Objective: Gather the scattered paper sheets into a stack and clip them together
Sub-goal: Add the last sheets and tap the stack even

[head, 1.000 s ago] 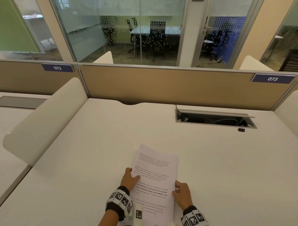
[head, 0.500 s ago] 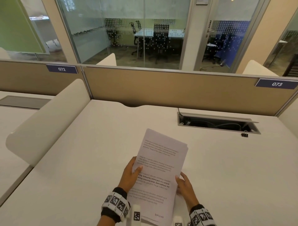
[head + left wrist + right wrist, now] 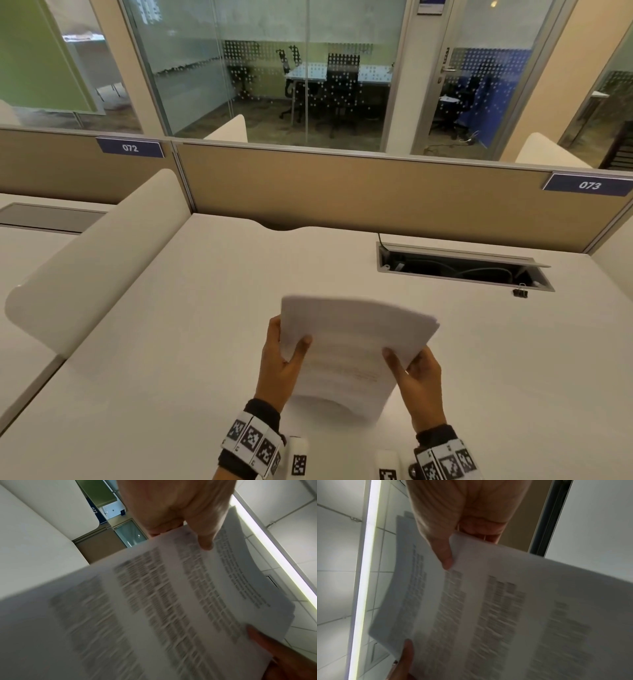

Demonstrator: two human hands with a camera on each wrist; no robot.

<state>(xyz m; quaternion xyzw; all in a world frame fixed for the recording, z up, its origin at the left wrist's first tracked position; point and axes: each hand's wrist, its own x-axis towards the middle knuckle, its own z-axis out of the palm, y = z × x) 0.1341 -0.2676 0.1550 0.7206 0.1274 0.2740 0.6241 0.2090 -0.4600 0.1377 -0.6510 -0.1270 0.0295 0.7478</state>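
Observation:
A stack of printed white paper sheets (image 3: 349, 346) is held up off the white desk (image 3: 171, 342), tilted steeply and blurred by motion. My left hand (image 3: 284, 353) grips its left edge, thumb on the near face and fingers behind. My right hand (image 3: 416, 375) grips the right edge the same way. In the left wrist view the printed sheets (image 3: 154, 601) fill the frame, with my left thumb (image 3: 204, 539) pressed on them. The right wrist view shows the stack (image 3: 505, 608) pinched under my right thumb (image 3: 445, 555). A small black binder clip (image 3: 520, 292) lies far right on the desk.
An open cable tray (image 3: 459, 265) is cut into the desk at the back right, just behind the clip. A tan partition (image 3: 342, 192) runs along the back edge. A white curved divider (image 3: 89, 253) borders the desk's left side.
The sheets lay flat on the desk one second ago; both hands have lifted them and tipped them upright. The head view has also tilted slightly.

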